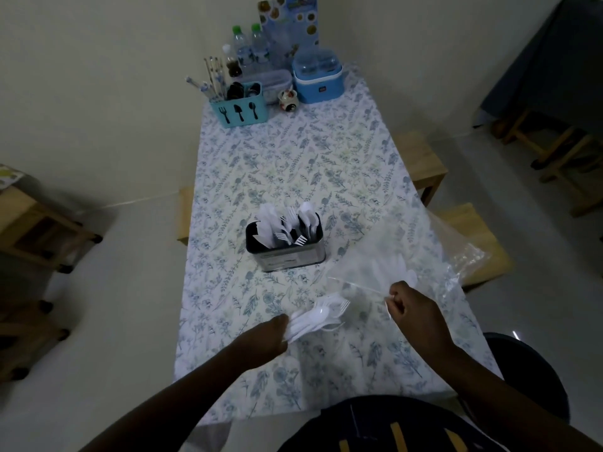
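The left hand (270, 337) grips a bundle of white plastic cutlery (321, 316) by the handle ends, fingers curled round them. The spoon bowls and fork tines project from the hand toward the right edge of the table (293, 158), just above the floral cloth and close to the table's near edge.

The right hand (414, 308) pinches the mouth edge of a clear plastic bag (408, 249) between thumb and fingers. The bag extends away from that hand toward the far right and reaches past the right edge of the table. More white cutlery shows faintly inside it, just beyond the right hand. The tips of the bundle lie near the bag mouth but apart from it, and the bundle sits between the two hands.

A dark cutlery holder (287, 252) stands near the middle of the table, beyond both hands, filled with upright white forks and spoons. At the far edge stand a blue caddy (239, 112), water bottles (251, 50) and a blue container (318, 79)
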A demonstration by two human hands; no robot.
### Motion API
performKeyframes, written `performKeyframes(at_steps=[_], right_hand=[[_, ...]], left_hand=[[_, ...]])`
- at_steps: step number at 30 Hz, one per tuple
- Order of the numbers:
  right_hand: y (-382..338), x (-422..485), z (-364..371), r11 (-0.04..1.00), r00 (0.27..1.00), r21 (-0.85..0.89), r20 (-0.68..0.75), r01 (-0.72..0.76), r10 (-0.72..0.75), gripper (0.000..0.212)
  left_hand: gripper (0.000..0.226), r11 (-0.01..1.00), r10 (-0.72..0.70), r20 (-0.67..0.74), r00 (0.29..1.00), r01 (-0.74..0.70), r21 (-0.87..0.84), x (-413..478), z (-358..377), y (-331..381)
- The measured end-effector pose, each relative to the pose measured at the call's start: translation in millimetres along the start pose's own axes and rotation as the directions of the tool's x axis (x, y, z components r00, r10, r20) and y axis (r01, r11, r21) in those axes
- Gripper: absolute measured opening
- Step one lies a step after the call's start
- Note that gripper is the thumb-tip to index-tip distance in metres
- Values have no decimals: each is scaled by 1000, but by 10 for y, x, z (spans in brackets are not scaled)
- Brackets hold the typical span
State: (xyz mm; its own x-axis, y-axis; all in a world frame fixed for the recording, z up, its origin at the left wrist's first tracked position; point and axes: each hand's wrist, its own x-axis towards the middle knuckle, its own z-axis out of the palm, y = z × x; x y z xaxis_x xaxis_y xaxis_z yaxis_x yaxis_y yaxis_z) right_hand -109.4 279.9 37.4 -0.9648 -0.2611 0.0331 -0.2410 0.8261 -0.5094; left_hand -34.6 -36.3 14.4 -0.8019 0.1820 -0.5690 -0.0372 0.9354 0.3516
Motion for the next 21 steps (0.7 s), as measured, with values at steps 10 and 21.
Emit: performKeyframes(at_steps=[10,21], right_hand=[[-85,17,85,1000,1000,-16,16,-7,7,20],[-104,27,127,1000,1000,3,22,-19,19,20]], left_hand=[[38,967,-239,-94,966,229,-114,-294,74,-398],[43,817,-503,-353,789,301,-491,138,591,55]])
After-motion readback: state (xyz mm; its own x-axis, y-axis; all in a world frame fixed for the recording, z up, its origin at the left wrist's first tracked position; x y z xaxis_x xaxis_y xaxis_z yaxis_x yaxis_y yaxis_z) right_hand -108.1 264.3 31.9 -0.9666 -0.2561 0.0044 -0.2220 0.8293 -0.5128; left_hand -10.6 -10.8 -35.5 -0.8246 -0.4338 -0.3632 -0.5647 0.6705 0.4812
